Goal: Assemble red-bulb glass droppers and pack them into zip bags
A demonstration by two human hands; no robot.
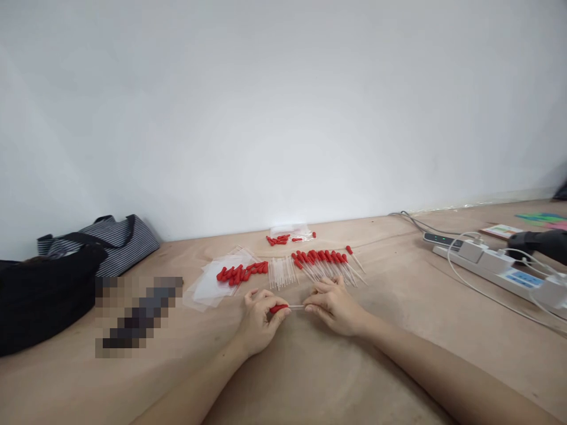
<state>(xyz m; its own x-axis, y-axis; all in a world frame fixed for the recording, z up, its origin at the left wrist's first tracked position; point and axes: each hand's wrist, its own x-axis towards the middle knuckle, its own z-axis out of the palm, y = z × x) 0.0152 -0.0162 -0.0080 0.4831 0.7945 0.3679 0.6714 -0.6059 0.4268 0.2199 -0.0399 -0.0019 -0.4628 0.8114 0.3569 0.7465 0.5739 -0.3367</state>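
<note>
My left hand pinches a red rubber bulb between thumb and fingers. My right hand grips a thin clear dropper tube, whose near end meets the bulb; how deep it sits inside I cannot tell. Beyond my right hand lies a row of red-topped droppers, tubes pointing toward me. Several bare clear tubes lie side by side behind the gap between my hands. Loose red bulbs are heaped on clear plastic bags, behind my left hand.
More red bulbs lie by a plastic bag near the wall. A striped bag, a black cloth item and a blurred-out object are on the left. A white power strip with cables stands right.
</note>
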